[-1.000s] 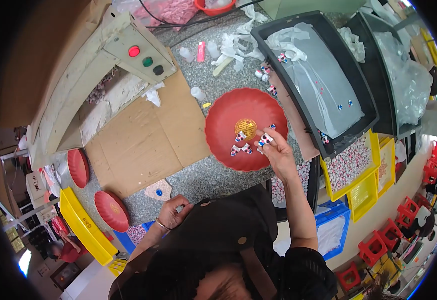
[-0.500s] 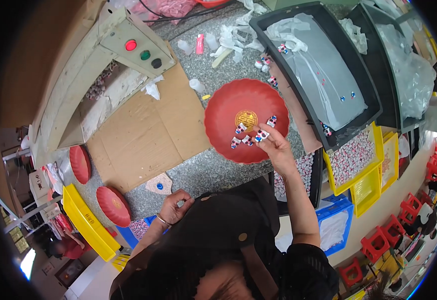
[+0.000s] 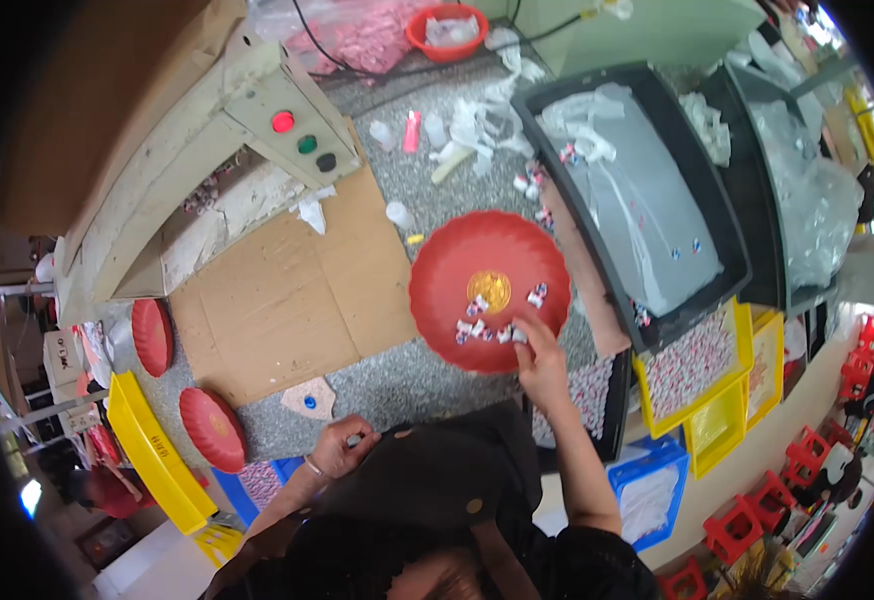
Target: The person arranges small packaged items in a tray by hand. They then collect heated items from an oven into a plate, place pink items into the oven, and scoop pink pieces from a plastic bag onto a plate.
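Note:
My right hand [image 3: 543, 368] reaches into a scalloped red plate [image 3: 447, 260] with a gold emblem. Its thumb and finger are closed at a small painted figure [image 3: 514, 335], white with dark and red marks, low over the plate; blur hides the exact contact. Several similar figures [image 3: 478, 305] lie beside it on the plate, and another figure [image 3: 537, 295] sits apart to the right. My left hand [image 3: 344, 447] rests curled against the dark apron [image 3: 427, 480], with a small greyish bit showing at its fingers that I cannot make out.
A machine with lit red button [image 3: 283, 122] stands left over flat cardboard [image 3: 287, 300]. Black tray [image 3: 647, 200] is at right, beside a yellow bin [image 3: 697, 370] of small pieces. Two smaller red plates [image 3: 212, 430] lie left. White scraps [image 3: 482, 120] and small bottles [image 3: 398, 213] are behind.
My right hand has brought the figure down from above the plate to beside the other figures. My left hand stays curled at the apron. The whole view has tilted and shifted.

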{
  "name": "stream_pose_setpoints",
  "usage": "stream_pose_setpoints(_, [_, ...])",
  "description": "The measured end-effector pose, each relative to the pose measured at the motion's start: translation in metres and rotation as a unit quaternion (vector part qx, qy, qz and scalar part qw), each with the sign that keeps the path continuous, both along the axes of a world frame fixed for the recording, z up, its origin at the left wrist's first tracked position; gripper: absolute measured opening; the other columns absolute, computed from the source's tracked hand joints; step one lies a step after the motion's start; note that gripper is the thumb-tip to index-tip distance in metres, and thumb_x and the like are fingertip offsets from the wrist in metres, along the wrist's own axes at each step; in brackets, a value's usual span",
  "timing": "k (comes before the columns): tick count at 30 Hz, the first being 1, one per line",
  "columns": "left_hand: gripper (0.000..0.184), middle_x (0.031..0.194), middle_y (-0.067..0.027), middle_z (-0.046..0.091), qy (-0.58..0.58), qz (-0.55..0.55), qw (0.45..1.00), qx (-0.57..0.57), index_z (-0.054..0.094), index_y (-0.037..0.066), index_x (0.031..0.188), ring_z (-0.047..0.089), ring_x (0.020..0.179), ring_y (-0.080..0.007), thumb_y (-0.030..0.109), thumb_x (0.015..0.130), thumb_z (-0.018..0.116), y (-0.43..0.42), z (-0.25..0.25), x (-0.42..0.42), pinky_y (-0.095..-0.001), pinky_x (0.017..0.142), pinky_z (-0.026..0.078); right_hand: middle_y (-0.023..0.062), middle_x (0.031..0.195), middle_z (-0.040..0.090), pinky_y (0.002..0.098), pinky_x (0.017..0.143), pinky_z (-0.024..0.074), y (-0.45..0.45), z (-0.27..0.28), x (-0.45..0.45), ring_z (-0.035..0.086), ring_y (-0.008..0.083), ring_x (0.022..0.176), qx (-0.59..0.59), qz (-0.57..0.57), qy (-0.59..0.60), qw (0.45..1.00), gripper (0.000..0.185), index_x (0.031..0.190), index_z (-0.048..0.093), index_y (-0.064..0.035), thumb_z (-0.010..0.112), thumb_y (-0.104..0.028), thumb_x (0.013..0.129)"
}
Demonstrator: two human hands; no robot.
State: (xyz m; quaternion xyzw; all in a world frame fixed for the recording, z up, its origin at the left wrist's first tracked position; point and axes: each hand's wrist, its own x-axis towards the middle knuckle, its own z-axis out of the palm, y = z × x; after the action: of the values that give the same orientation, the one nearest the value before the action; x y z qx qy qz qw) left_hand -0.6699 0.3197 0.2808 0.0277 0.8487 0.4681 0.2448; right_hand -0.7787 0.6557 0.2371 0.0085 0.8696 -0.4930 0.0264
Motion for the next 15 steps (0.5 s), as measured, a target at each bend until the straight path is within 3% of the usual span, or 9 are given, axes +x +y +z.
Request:
stream_pose_setpoints(10, [0.011, 0.074, -0.0114, 0.060, 0.004, 0.015, 1.000, -0.003, 0.059, 0.004, 0.074, 0.062, 0.067, -0.0259, 0.008, 0.078, 0.069, 0.004, 0.006, -0.003, -0.0326, 0.059, 0.048, 0.0187, 0.108, 0.060, 0.0347, 0.089, 0.0456, 0.028, 0.010, -0.043, 0.059, 0.0332, 0.102, 0.035, -0.022, 0.064, 0.997, 0.024, 0.107, 0.059, -0.0007, 0.057, 0.000, 0.084])
stream_pose_setpoints(15, [0.012, 0.074, -0.0113, 0.060, 0.004, 0.035, 0.999, -0.001, 0.059, 0.004, 0.073, 0.062, 0.067, -0.0260, 0.008, 0.077, 0.070, 0.006, 0.000, 0.004, -0.0328, 0.059, 0.048, 0.0214, 0.107, 0.059, 0.0377, 0.089, 0.0452, 0.036, 0.023, -0.093, 0.058, 0.0367, 0.101, 0.080, -0.027, 0.068, 0.994, 0.025, 0.110, 0.056, 0.0023, 0.053, 0.000, 0.085])
